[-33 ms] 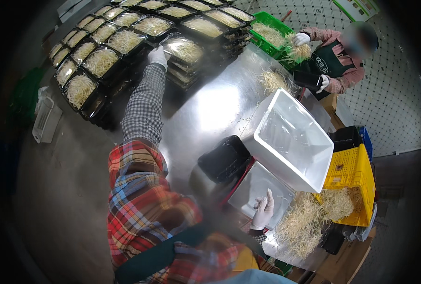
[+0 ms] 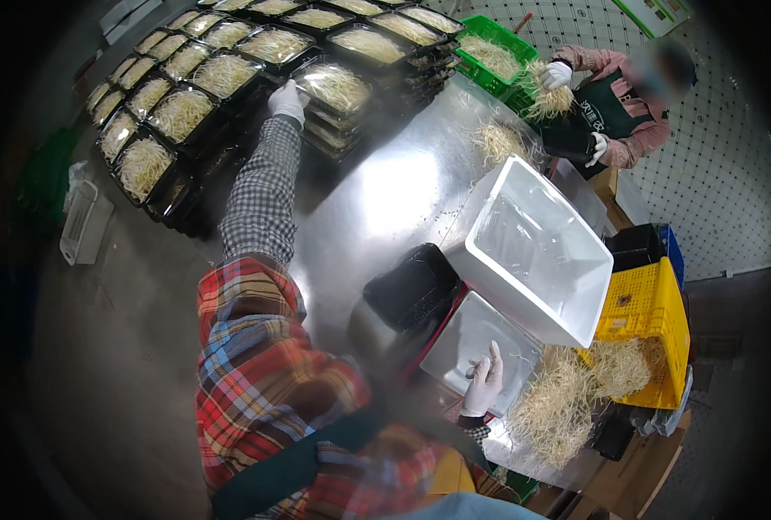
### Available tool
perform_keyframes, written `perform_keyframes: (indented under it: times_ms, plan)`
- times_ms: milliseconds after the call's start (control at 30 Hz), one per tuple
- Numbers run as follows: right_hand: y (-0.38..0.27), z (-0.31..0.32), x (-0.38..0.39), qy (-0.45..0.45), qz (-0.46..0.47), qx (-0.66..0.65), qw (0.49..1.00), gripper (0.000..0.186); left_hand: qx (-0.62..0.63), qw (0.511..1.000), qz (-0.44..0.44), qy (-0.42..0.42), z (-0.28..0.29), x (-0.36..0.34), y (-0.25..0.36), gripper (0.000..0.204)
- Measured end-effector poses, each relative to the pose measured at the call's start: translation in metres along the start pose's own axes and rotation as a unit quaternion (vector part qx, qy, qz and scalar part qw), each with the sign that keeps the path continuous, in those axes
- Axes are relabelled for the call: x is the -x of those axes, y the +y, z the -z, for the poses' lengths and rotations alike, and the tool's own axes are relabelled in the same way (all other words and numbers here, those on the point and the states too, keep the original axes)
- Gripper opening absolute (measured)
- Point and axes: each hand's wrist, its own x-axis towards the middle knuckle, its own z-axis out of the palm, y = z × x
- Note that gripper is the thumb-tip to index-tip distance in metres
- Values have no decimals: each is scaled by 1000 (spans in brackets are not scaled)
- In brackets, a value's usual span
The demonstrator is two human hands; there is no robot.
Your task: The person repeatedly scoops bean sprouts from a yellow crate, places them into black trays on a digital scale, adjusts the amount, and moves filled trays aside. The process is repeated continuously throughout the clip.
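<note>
My left hand [image 2: 288, 102], gloved in white, reaches to the upper left and grips the edge of a black, film-covered tray of bean sprouts [image 2: 333, 87] atop a short stack. Beside it are many more packed trays [image 2: 178, 113] in stacked rows. My right hand [image 2: 485, 377], also gloved, is low over a pale metal pan [image 2: 455, 347], fingers apart and partly bent, with nothing visible in them. An upturned-looking black tray [image 2: 410, 286] lies left of the pan, and loose sprouts [image 2: 554, 412] lie to its right.
A white tub [image 2: 537, 247] stands mid-right, a tipped yellow crate [image 2: 637, 299] beyond it. A co-worker [image 2: 615, 121] at upper right holds sprouts [image 2: 548, 100] and a black tray [image 2: 567, 145] near a green crate [image 2: 481, 48]. A white basket [image 2: 87, 221] sits at far left.
The view has shifted very slightly. The co-worker's hand with the sprouts has moved a little. My hands keep almost the same places.
</note>
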Motion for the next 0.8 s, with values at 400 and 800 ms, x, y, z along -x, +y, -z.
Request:
perform_keyframes:
  times_ms: [400, 800]
  plan:
    - [10, 34, 25, 27, -49, -63, 996, 40, -425, 714, -289, -476, 26, 357, -84, 55]
    - [140, 281, 52, 208, -52, 48, 975, 42, -717, 527, -313, -331, 78, 451, -217, 29]
